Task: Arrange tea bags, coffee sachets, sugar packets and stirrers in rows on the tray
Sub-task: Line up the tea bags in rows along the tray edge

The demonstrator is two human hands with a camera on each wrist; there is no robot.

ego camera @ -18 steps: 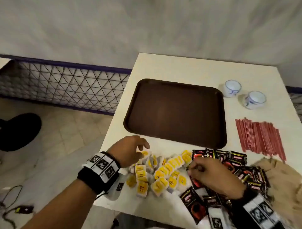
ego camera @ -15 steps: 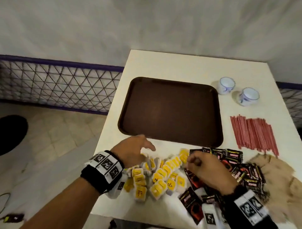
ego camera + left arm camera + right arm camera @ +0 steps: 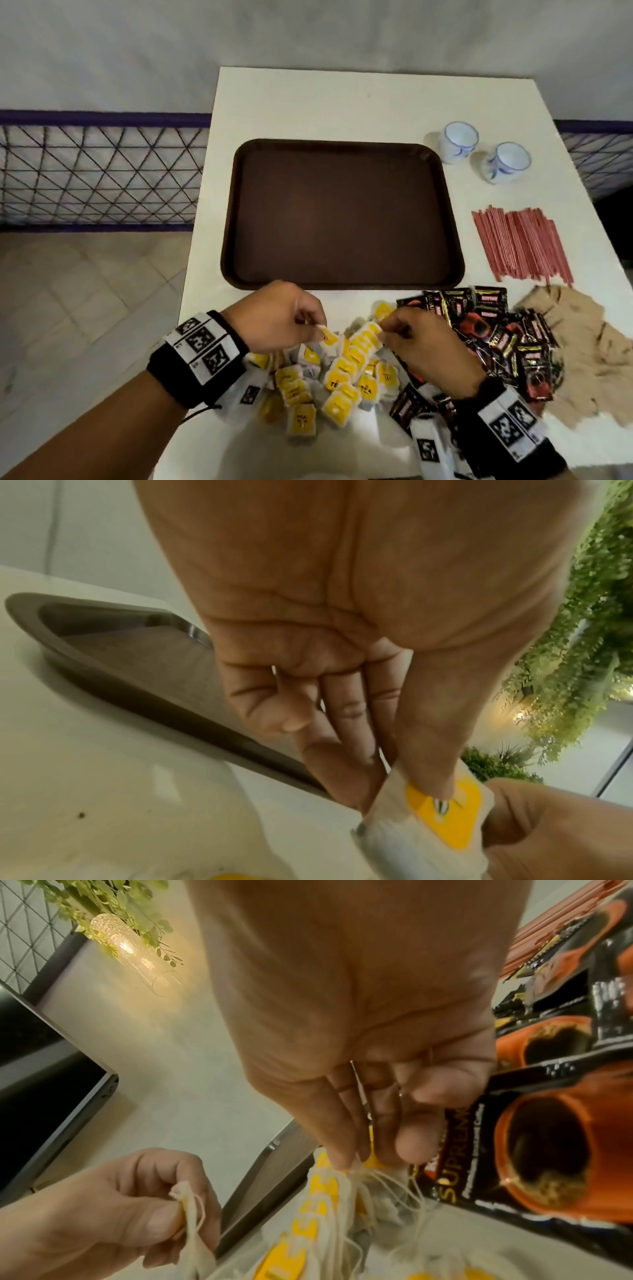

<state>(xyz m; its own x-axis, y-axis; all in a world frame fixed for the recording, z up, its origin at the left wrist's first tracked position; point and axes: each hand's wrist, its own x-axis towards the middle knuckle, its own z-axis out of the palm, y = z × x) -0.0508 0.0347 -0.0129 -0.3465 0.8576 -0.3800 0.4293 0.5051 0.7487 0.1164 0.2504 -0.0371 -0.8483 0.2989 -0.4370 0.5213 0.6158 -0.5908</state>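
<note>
A brown tray (image 3: 342,284) lies bare in the middle of the white table. In front of it sits a heap of yellow-tagged tea bags (image 3: 335,380). My left hand (image 3: 291,322) pinches one tea bag (image 3: 435,818) by its top edge between thumb and fingers. My right hand (image 3: 411,335) pinches a bunch of tea bags (image 3: 329,1191) with their strings, lifted slightly off the heap. Black and orange coffee sachets (image 3: 486,329) lie to the right of the heap, brown sugar packets (image 3: 582,349) further right, red stirrers (image 3: 520,246) beyond them.
Two white cups (image 3: 483,150) stand at the back right of the table. The table's left edge (image 3: 202,219) drops to a tiled floor, with a mesh fence (image 3: 96,171) behind. Green foliage (image 3: 582,642) hangs nearby in the wrist views.
Both hands have drawn together over the tea-bag heap and each now pinches tea bags. The head view has shifted so the table sits more centrally.
</note>
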